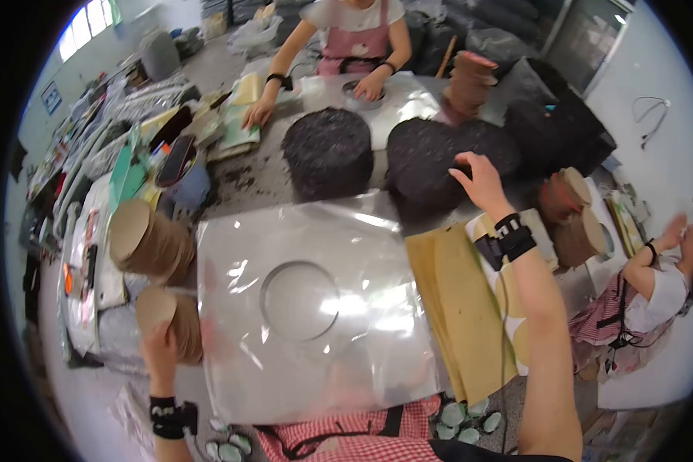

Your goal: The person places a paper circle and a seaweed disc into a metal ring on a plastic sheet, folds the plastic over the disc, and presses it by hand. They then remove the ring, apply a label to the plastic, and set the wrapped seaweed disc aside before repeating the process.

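Wears red-and-white checked apron [319, 431], black strap [393, 421]. Carries black left wristband [173, 418], black right wristband [506, 240], both with boxy black modules; thin cable [504, 346] below right.

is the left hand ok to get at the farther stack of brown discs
Probably yes: the left hand is at the nearer stack, the farther stack stands just beyond, and nothing covers its top.
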### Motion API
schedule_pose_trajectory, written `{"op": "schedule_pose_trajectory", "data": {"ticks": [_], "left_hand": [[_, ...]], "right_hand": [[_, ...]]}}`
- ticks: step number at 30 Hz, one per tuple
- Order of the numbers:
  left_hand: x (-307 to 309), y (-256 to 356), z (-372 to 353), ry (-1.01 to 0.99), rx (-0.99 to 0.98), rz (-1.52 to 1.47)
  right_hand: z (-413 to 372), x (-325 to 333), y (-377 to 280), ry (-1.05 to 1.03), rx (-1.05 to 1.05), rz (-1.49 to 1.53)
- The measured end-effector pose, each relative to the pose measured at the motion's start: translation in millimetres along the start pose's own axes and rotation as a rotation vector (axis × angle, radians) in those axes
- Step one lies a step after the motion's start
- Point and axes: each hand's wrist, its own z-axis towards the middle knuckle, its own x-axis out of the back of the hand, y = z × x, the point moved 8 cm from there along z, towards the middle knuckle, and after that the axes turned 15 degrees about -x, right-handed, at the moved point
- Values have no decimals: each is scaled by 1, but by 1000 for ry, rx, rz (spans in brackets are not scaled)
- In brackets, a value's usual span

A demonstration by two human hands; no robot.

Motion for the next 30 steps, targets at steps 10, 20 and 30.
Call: {"op": "schedule_pose_trajectory", "data": {"ticks": [10, 20, 30], "left_hand": [[-78, 259, 40, 154, -691, -196], [-60, 275, 56, 59, -591, -468], [-26, 337, 83, 33, -562, -868]], "right_hand": [[-8, -17, -24, -229, 18, 47], [19, -57, 83, -506, -712, 1286], [-40, 76, 49, 432, -482, 1553]]}}
